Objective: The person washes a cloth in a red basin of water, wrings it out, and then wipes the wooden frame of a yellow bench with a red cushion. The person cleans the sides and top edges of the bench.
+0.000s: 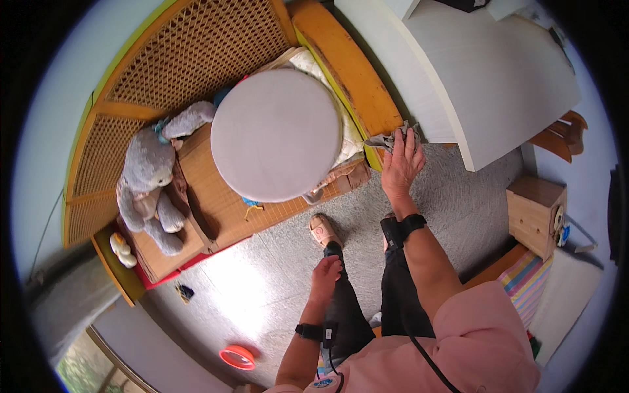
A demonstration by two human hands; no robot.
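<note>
My right hand (402, 164) presses a crumpled grey cloth (389, 141) against the near end of a wooden armrest (351, 69). Worn dark patches mark the armrest's orange-brown top, and its inner side is yellow-green. Lower down, my left hand (325, 279) hangs above my leg, fingers loosely curled and nothing visible in it. Beside the armrest, a round stool or cushion with a pale grey top (277, 135) stands over the seat of a wooden bench (204, 167). It partly covers a white patterned cushion (350, 130).
A grey plush toy (147, 162) leans against the woven backrest (201, 49). A pale table (486, 73) adjoins the armrest. On the floor lie a red-orange ring-shaped object (237, 357) and a small dark item (185, 293). A wooden box (535, 211) is at right.
</note>
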